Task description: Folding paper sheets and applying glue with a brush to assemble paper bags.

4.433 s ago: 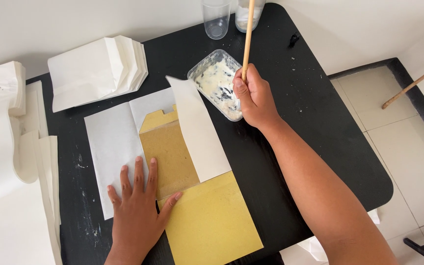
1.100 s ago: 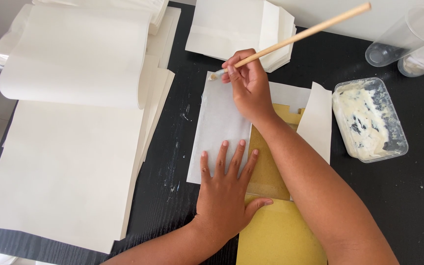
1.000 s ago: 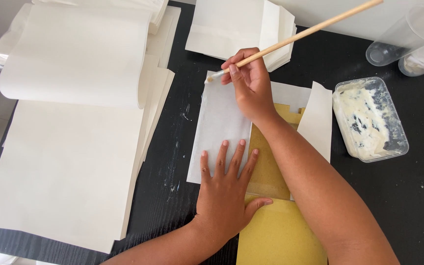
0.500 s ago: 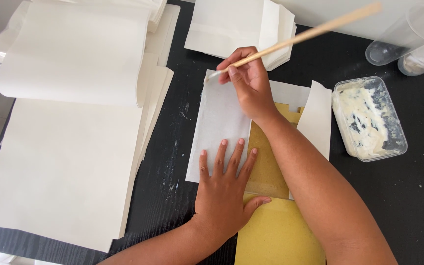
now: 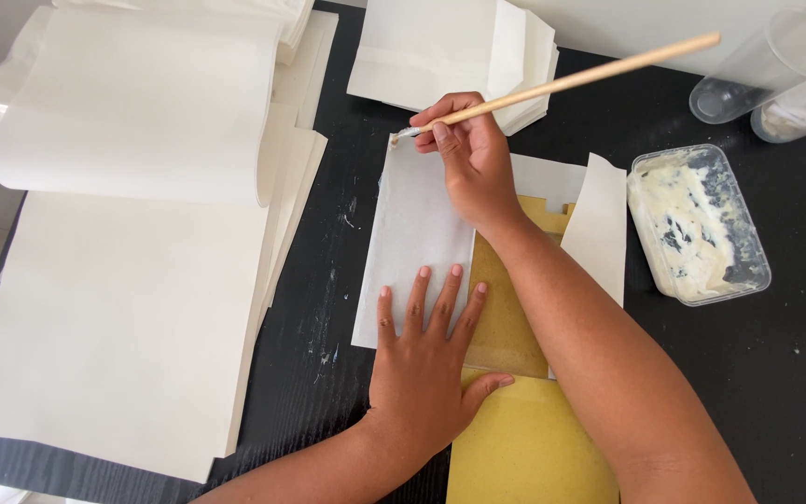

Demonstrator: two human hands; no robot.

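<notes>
On white sheet, left hand flat, right hand seemingly pinching brush

Large cream sheets stacked left; folded white bags far centre; two clear plastic cups far right.

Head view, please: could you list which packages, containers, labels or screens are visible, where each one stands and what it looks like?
No labels or screens show.
Plastic tub: right of the right hand, clear, rectangular, smeared with white paste.
Clear cups: top right corner, two, lying side by side.
Finished paper bags: top centre, white, flat, stacked.
Paper bag in progress: centre, white flaps over a yellow-brown board, under the left hand.
</notes>
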